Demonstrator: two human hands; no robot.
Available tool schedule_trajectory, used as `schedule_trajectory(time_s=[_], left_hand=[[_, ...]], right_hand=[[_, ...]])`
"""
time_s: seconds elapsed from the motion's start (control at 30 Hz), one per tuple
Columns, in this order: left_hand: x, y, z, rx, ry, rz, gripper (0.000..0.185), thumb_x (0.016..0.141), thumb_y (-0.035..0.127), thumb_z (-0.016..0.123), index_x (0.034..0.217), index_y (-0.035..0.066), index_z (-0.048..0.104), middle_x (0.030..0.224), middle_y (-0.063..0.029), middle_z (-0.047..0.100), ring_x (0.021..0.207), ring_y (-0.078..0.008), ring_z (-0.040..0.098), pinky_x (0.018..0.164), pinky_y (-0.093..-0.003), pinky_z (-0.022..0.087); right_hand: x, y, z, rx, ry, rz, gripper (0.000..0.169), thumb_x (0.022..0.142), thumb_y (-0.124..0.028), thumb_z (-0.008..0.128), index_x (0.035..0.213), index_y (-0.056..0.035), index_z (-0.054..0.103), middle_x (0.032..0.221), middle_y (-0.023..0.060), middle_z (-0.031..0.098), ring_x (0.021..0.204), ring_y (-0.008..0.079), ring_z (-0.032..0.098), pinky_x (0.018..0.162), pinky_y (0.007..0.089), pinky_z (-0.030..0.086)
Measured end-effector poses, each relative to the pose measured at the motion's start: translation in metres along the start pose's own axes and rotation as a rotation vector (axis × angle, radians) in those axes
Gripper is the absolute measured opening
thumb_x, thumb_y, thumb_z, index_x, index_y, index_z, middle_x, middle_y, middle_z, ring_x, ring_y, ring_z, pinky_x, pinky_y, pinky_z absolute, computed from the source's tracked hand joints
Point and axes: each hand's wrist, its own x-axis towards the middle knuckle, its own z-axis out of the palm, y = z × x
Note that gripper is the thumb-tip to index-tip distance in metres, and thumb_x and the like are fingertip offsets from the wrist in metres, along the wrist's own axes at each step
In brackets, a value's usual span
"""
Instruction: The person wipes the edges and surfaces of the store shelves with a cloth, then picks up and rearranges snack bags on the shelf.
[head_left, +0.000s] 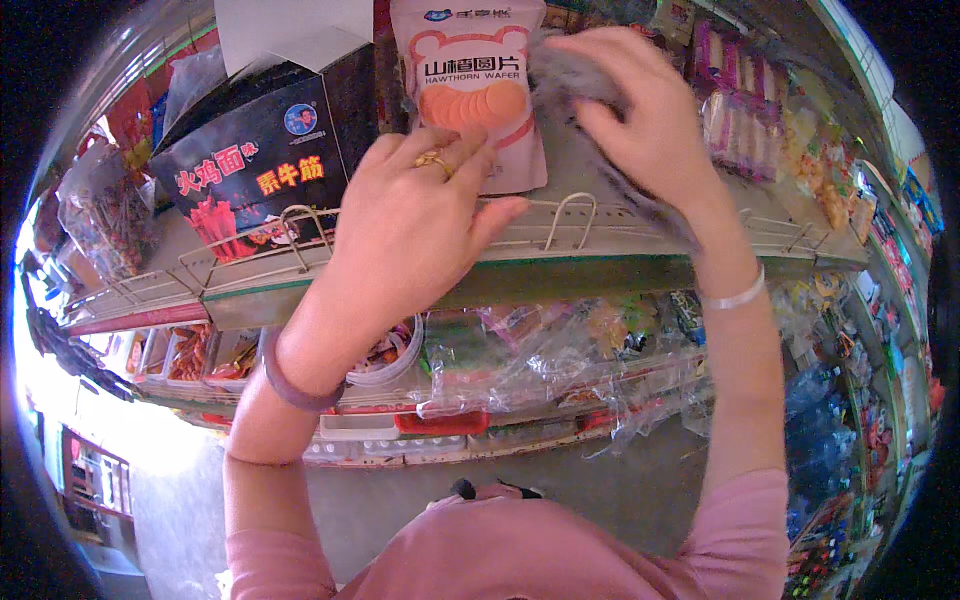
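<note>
My left hand (427, 195), with a gold ring, is over the lower front of a pink and white snack pouch (472, 90). The pouch stands upright on the shelf (630, 225) and shows a picture of round orange wafers. Whether these fingers grip the pouch or only rest against it is hard to see. In my right hand (645, 112) is a grey cloth (574, 75), blurred, beside the pouch's right edge. Part of the cloth hangs below the palm. A black printed carton (255, 165) with a raised flap stands left of the pouch.
A low wire rail (570, 217) runs along the shelf's front edge. Purple-and-white packs (739, 105) lie at the right, and a clear bag of dark snacks (109, 210) at the left. Below are a round plastic tub (409, 352) and loose clear wrapping (540, 367).
</note>
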Motion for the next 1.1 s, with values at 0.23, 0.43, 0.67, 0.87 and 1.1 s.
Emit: schedule_trajectory(time_s=[0.23, 0.43, 0.67, 0.87, 1.1], left_hand=[[0.004, -0.005, 0.005, 0.102, -0.294, -0.044, 0.047, 0.084, 0.046, 0.056, 0.099, 0.002, 0.063, 0.098, -0.016, 0.066, 0.094, -0.0285, 0.061, 0.085, -0.0391, 0.044], [0.006, -0.005, 0.007, 0.089, -0.302, -0.039, 0.049, 0.084, 0.048, 0.056, 0.1, 0.002, 0.064, 0.098, -0.0155, 0.067, 0.092, -0.0283, 0.062, 0.086, -0.0382, 0.043], [0.003, -0.009, 0.008, 0.082, -0.27, -0.031, 0.051, 0.082, 0.049, 0.058, 0.101, 0.002, 0.063, 0.099, -0.0153, 0.067, 0.092, -0.0279, 0.063, 0.087, -0.0384, 0.042], [0.003, -0.01, 0.008, 0.076, -0.296, -0.049, 0.051, 0.081, 0.049, 0.059, 0.101, 0.002, 0.063, 0.097, -0.0149, 0.067, 0.091, -0.0275, 0.063, 0.086, -0.0388, 0.043], [0.003, -0.009, 0.008, 0.075, -0.29, -0.051, 0.049, 0.079, 0.047, 0.062, 0.099, 0.002, 0.063, 0.096, -0.0144, 0.067, 0.089, -0.0268, 0.063, 0.086, -0.0383, 0.043]], right_hand=[[-0.007, 0.015, 0.028, 0.004, -0.591, -0.236, 0.051, 0.062, 0.005, 0.06, 0.111, -0.0069, 0.061, 0.113, 0.0087, 0.05, 0.106, 0.0303, 0.048, 0.094, 0.0387, 0.042], [0.001, 0.028, 0.037, -0.11, -0.358, -0.26, 0.056, 0.059, 0.004, 0.063, 0.114, -0.0056, 0.059, 0.113, 0.0098, 0.056, 0.105, 0.0304, 0.051, 0.091, 0.0375, 0.045], [0.004, 0.027, 0.036, -0.176, -0.405, -0.306, 0.053, 0.059, 0.005, 0.061, 0.111, -0.0055, 0.062, 0.111, 0.0067, 0.058, 0.103, 0.0281, 0.052, 0.089, 0.0367, 0.046], [-0.004, 0.026, 0.043, -0.208, -0.422, -0.439, 0.027, 0.072, -0.012, 0.058, 0.097, -0.0102, 0.069, 0.106, 0.0026, 0.061, 0.098, 0.0212, 0.054, 0.083, 0.0345, 0.048], [-0.005, 0.031, 0.019, -0.229, -0.278, -0.277, 0.037, 0.069, -0.004, 0.059, 0.105, -0.0081, 0.065, 0.11, 0.0041, 0.061, 0.098, 0.0241, 0.054, 0.088, 0.0367, 0.047]])
